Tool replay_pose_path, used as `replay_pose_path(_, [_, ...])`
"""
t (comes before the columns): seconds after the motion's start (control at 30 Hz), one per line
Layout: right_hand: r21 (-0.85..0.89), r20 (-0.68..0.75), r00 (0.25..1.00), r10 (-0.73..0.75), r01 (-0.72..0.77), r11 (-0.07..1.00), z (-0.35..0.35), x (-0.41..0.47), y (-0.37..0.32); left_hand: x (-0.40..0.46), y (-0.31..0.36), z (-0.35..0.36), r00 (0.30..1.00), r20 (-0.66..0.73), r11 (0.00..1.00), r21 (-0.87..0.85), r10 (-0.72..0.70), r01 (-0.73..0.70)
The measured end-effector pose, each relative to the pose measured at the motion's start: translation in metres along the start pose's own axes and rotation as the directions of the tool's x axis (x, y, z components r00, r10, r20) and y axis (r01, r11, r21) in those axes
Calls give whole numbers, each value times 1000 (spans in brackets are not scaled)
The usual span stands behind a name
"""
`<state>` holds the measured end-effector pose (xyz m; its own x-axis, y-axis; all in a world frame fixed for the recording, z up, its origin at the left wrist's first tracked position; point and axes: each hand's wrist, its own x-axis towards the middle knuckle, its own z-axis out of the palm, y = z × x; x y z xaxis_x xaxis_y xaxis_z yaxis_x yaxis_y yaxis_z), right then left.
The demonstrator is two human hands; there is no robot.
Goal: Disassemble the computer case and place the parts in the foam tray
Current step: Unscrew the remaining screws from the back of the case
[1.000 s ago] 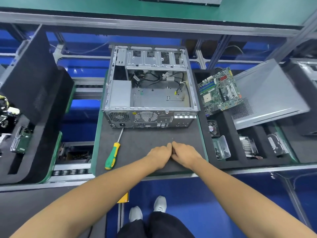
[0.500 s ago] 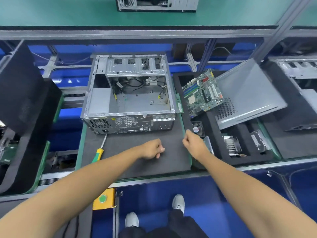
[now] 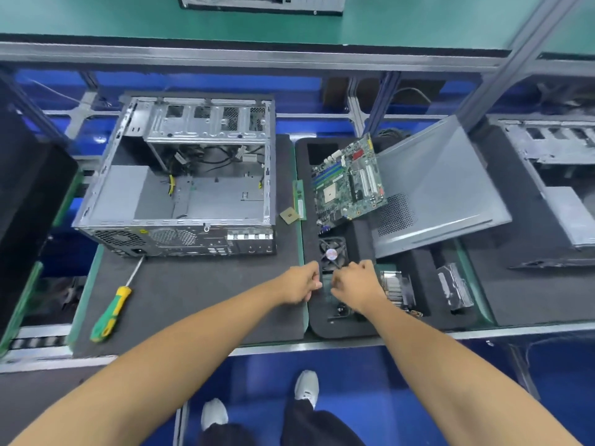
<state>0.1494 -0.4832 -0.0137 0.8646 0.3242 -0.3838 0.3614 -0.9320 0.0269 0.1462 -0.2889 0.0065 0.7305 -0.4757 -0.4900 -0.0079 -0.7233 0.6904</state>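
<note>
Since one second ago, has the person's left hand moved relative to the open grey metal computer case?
Yes. The left hand went rightward, from before the computer case to the black foam tray edge.

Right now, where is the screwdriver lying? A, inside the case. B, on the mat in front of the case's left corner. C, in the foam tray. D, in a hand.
B: the screwdriver lies on the mat before the case, untouched.

Whatever both curled hands' fingertips (image 3: 317,284) pinch is too small to tell.
</note>
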Motion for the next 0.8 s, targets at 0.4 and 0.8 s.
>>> replay_pose_path(0.4, [63,-209,974,-89,104,993,13,-13,40,54,44,31,996,-56,797,603,75,-26])
replay_pose_path(0.8, [203,-380,885,-270,365,909,29,-22,70,87,43,56,982,190,552,819,-2,-157])
